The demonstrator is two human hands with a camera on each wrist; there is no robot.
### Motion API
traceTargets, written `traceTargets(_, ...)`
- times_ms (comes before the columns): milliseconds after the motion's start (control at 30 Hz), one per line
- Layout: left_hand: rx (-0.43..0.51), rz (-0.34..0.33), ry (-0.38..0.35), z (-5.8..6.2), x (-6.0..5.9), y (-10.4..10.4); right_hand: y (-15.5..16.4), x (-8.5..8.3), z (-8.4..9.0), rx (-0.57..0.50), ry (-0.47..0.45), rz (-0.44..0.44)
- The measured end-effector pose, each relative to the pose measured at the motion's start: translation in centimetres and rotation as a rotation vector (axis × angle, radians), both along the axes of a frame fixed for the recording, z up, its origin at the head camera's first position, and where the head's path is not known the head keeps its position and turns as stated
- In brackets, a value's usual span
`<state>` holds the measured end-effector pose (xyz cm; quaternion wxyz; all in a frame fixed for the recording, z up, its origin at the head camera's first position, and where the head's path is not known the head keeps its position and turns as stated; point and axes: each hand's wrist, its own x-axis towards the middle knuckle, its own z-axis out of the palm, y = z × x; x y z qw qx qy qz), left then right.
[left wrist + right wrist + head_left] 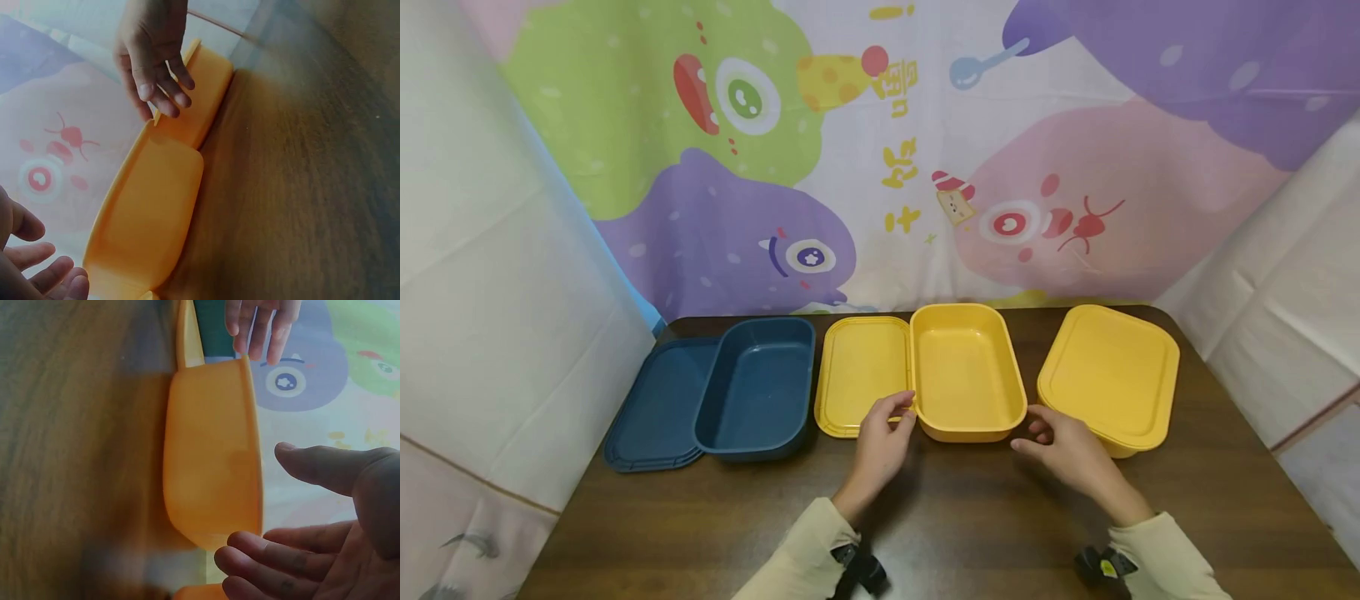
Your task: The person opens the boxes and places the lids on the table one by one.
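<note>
Head view: open yellow box (966, 371) at table (970, 517) centre, near the far edge, hollow side up. Yellow lid (859, 373) flat just left of it, touching or nearly touching its left wall. Left hand (882, 443) at the box's near-left corner, thumb and forefinger at the rim where box meets lid; fingers loosely curved, no firm grasp visible. Right hand (1063, 446) at the near-right corner, fingers relaxed and spread, fingertips just short of the wall or barely touching; cannot tell which. Closed yellow box (1108, 377) right of it, lid on, close behind the right hand. Blue box (758, 385) on the left, resting partly on blue lid (658, 408). Cartoon-print cloth (880, 158) hung behind the table.

Left wrist view: yellow box (147, 219) seen from its side, standing on the wood. Right hand (153, 59) beyond its far end, fingers straight, pointing down, released. Left hand's fingertips (53, 275) at bottom left, open, just beside the near end, not gripping. Closed yellow box (203, 94) behind.

Right wrist view: yellow box (212, 456) again from the side, blurred. Right hand (325, 531) in the foreground, palm open, thumb apart from fingers, near the rim, holding nothing. Left hand (259, 325) at the far end, fingers straight over the rim. Strip of blue box (215, 334) behind it.
</note>
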<state>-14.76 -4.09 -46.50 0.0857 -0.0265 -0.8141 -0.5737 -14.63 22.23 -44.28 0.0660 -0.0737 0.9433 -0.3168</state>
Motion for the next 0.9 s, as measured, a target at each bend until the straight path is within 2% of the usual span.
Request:
traceTargets(400, -0.028, -0.042, 0.047, 0.5, -0.4, 0.6, 0.3, -0.1, 0.8, -0.058, 0.095, 0.051)
traceTargets(600, -0.076, -0.05, 0.063, 1.0, -0.5, 1.1, 0.7, -0.1, 1.2, -0.047, 0.113, 0.034)
traceTargets(900, -0.089, -0.113, 0.078, 1.7, -0.8, 2.3, 1.4, 0.1, 2.1, -0.027, 0.15, 0.016)
